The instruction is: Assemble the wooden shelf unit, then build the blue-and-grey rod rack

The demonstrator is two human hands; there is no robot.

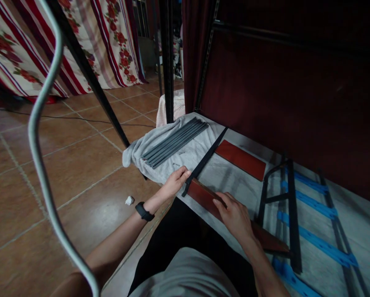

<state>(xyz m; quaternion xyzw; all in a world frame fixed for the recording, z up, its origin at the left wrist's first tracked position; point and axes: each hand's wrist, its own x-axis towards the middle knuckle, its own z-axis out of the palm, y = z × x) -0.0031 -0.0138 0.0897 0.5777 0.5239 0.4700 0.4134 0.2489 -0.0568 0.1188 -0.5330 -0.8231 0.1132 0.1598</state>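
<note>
My left hand [176, 180], a black watch on its wrist, rests on the grey cloth [135, 153] with fingers stretched out, fingertips touching the near end of a long black metal bar [207, 158]. My right hand [234, 214] lies on top of a reddish-brown wooden board [203, 196] at the near edge of the surface, fingers bent down over it. A second reddish-brown board [244, 160] lies flat farther back. A bundle of several grey rods [175, 142] sits on the cloth beyond my left hand.
A black metal frame wrapped with blue tape strips [291, 214] lies to the right. A dark red wall panel [280, 95] backs the surface. Black uprights [168, 62] and a curved grey tube [39, 136] stand on the left over tiled floor, with a crumpled white scrap [129, 200].
</note>
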